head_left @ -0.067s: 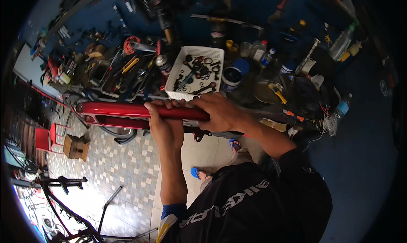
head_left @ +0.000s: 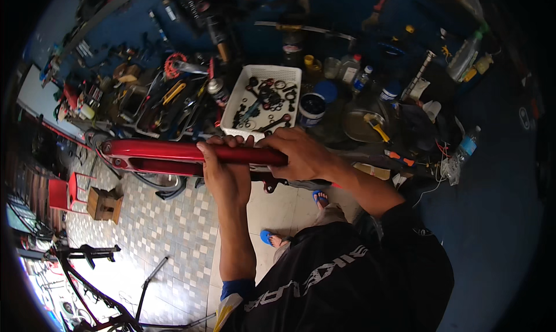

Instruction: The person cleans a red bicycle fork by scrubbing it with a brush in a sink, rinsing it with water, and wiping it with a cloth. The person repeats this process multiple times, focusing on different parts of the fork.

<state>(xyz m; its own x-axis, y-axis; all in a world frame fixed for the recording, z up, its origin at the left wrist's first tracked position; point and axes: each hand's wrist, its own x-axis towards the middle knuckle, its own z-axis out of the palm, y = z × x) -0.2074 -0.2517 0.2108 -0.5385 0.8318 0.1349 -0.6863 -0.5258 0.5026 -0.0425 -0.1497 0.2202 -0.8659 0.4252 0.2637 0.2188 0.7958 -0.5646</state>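
A glossy red bicycle swingarm [head_left: 168, 151], with two long parallel arms and bolt holes at its left end, lies level across the view in front of the bench. From below, my left hand [head_left: 227, 178] cradles its middle, the thumb up against the near side and fingertips showing over the far edge. My right hand [head_left: 301, 153] is wrapped over the right end, with its fingers on top, and hides that end. A small dark bracket [head_left: 270, 185] hangs below the red part between my hands. Just beyond stands a white plastic tray [head_left: 227, 121] with bearings, bolts and other small parts in it.
Hand tools, a spray can [head_left: 217, 91] and a red chainring [head_left: 174, 65] crowd the bench left of the tray. Right of it are a blue-lidded tub [head_left: 313, 109], bottles and a yellow-handled brush [head_left: 377, 128]. A wooden box [head_left: 104, 205] and bicycle frame [head_left: 87, 280] stand on the floor.
The tray and bench items appear slightly further left in the view. Both hands keep the same hold on the red swingarm, which has barely moved.
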